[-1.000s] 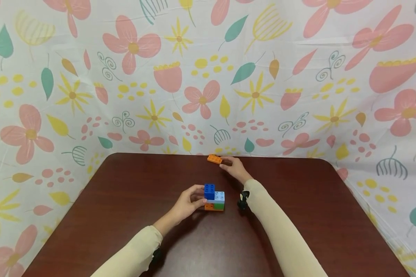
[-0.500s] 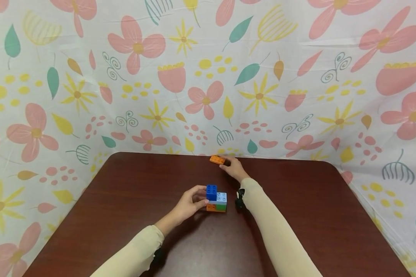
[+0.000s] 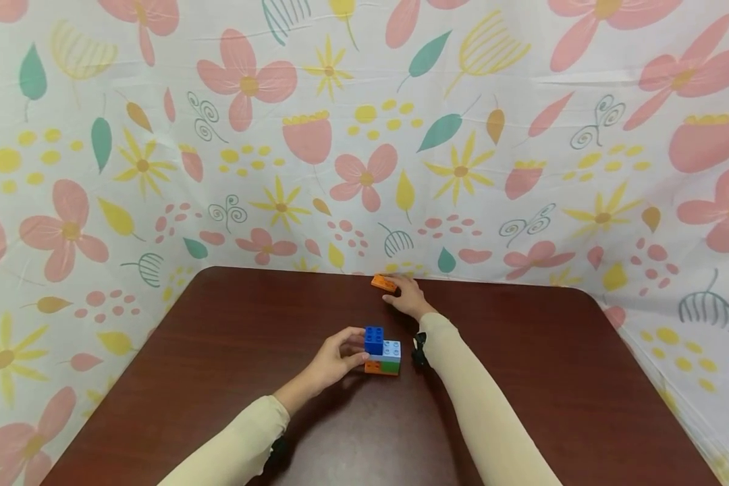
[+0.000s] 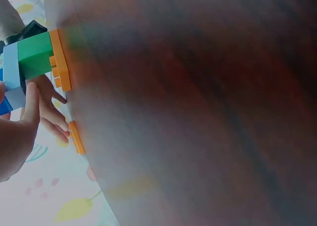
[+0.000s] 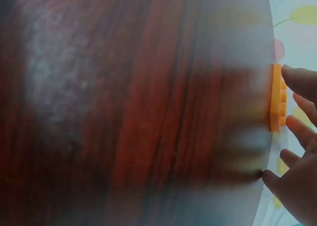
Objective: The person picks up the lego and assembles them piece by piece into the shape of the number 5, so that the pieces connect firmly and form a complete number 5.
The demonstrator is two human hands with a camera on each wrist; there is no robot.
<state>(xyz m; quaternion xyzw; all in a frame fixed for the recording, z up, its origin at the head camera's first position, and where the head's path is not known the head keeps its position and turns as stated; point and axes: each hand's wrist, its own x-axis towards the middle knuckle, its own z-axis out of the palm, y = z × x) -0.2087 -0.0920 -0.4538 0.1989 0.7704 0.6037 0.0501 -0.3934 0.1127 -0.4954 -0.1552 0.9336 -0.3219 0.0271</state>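
Note:
In the head view, a small stack of toy building bricks stands mid-table. A dark blue brick sits on top at the left, over a light blue brick, a green brick and an orange plate brick at the bottom. My left hand holds the stack from its left side, thumb in front and fingers partly hidden behind. Farther back, my right hand reaches over a loose flat orange brick. Its spread fingers touch or nearly touch the studs in the right wrist view.
The brown table has its far edge just behind the loose orange brick. A flower-patterned cloth hangs behind and at both sides. A dark wrist device hangs under my right sleeve, near the stack's right side.
My right hand has slid leftward over the loose orange brick, its fingers now covering the back part. The left hand stays on the stack. The whole head view has shifted slightly.

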